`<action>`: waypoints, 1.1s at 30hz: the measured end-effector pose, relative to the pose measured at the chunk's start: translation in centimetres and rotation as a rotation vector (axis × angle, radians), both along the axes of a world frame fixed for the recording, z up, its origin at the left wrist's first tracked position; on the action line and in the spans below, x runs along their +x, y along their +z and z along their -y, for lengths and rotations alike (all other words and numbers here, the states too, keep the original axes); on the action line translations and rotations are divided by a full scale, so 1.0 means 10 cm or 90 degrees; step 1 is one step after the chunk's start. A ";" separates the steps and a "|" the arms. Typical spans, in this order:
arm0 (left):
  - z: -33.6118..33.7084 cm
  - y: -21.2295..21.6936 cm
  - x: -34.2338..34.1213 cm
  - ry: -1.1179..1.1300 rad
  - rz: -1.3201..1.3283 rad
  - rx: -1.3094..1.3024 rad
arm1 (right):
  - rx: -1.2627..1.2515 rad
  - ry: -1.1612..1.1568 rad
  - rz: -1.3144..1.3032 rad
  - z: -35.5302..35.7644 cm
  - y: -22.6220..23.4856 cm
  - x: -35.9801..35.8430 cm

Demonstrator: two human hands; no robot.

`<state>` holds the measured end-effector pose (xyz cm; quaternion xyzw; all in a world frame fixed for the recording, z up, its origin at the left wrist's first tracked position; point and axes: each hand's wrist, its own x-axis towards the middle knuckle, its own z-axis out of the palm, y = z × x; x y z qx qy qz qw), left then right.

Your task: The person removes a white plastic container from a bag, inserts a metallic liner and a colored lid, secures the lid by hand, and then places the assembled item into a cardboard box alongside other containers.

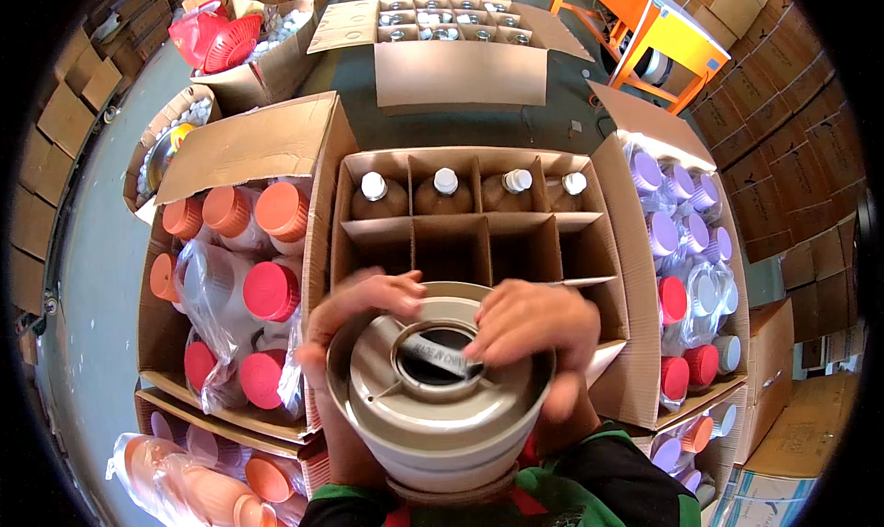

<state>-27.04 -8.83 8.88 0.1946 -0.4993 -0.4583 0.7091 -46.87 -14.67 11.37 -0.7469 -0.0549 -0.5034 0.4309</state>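
A beige round vessel stands close to my body, its ringed end with a dark round opening facing up. My left hand curls over its left rim, fingers bent and the thumb side against the outer wall. Over the right rim, my right hand pinches the end of a small pale printed strip that lies across the opening. Part of the right palm rests by the vessel's side. Just beyond is a divided cardboard box, with white-capped bottles in its far row.
To the left, an open carton holds containers with orange and red lids. Another carton on the right holds purple- and red-lidded ones in plastic. Farther off stand a bottle-filled box and an orange table. Stacked cartons line the right side.
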 end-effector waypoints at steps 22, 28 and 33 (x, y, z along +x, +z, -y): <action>0.24 -0.72 0.07 -0.008 -0.492 0.493 | 0.029 -0.711 -0.954 2.17 -1.67 -0.31; 0.19 -0.73 -0.11 -0.139 -0.501 0.412 | -0.204 -0.678 -0.779 1.72 -0.14 -0.35; 0.34 -0.55 -0.51 -0.138 -0.394 0.465 | -0.455 -0.629 -0.588 0.41 1.35 -0.38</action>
